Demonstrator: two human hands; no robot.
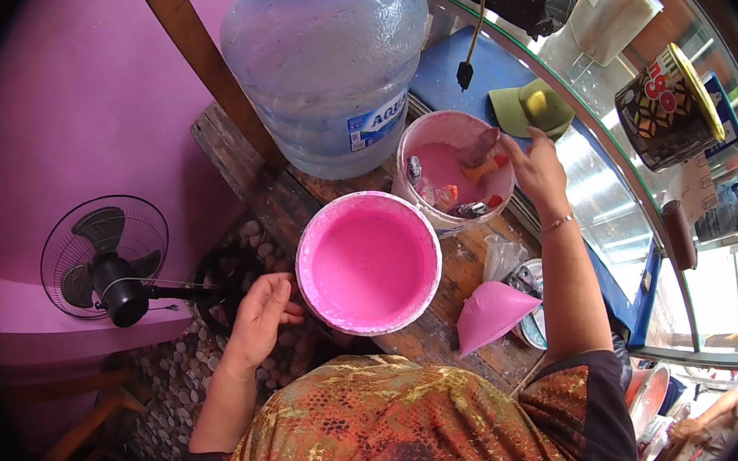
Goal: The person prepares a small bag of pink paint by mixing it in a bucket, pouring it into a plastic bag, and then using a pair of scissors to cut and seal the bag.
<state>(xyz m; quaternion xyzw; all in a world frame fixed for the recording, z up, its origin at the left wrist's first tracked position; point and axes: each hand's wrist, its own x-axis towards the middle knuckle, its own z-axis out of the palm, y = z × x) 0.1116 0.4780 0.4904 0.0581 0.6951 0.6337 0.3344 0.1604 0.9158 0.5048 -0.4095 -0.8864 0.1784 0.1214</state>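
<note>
A white bucket of smooth pink liquid (368,270) stands in front of me at the near edge of a wooden bench. Beside its left rim is my left hand (263,320), fingers loosely bent and apart, with nothing in it. Behind and to the right, a second bucket (415,127) has pink-smeared walls and holds small bags and packets (484,172) in pink residue. My right hand (539,171) is at that bucket's right rim, thumb and forefinger spread; some fingers are hidden. A filled pink plastic bag (495,316) lies on the bench below my right forearm.
A large clear water jug (322,60) stands behind the buckets. A green cap (531,107) lies on a blue surface, under a hanging cable plug (464,74). On the right is a glass case (625,218) with a tin (669,107). A black fan (107,265) stands left.
</note>
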